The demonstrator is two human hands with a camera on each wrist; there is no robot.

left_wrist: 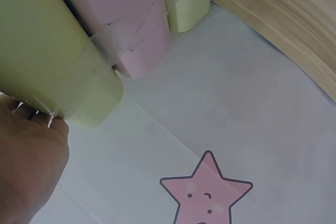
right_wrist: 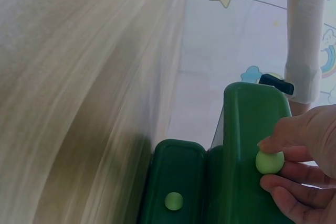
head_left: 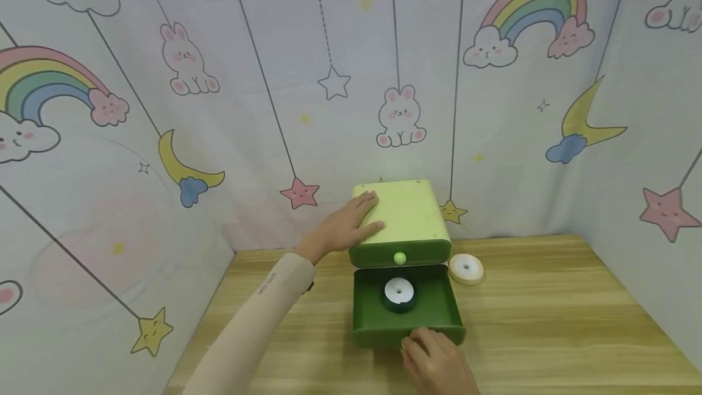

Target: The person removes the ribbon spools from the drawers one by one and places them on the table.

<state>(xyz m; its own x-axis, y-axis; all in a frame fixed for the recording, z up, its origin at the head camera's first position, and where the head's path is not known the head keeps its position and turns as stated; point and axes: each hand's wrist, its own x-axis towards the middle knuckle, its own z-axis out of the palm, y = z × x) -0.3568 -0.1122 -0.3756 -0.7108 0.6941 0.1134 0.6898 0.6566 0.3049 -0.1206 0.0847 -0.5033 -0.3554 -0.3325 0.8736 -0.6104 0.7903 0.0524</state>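
A small chest of drawers stands at the table's back, with a pale yellow-green top (head_left: 406, 209) and dark green fronts. My left hand (head_left: 353, 224) rests flat on the left side of that top, fingers extended. Below the top drawer (head_left: 373, 255), another drawer (head_left: 359, 316) is pulled out. Inside it lies a roll of dark ribbon (head_left: 399, 292) on a white core. My right hand (head_left: 439, 361) pinches the round light green knob (right_wrist: 270, 162) of the pulled-out drawer between thumb and fingers. Under it, a lower drawer front (right_wrist: 178, 169) has its own knob.
A cream ribbon roll (head_left: 467, 268) lies on the wooden table (head_left: 537, 322), just right of the chest. Printed cloth walls (head_left: 351, 41) enclose the table at the back and both sides. The left wrist view shows a pink tier (left_wrist: 128, 19) between yellow-green ones.
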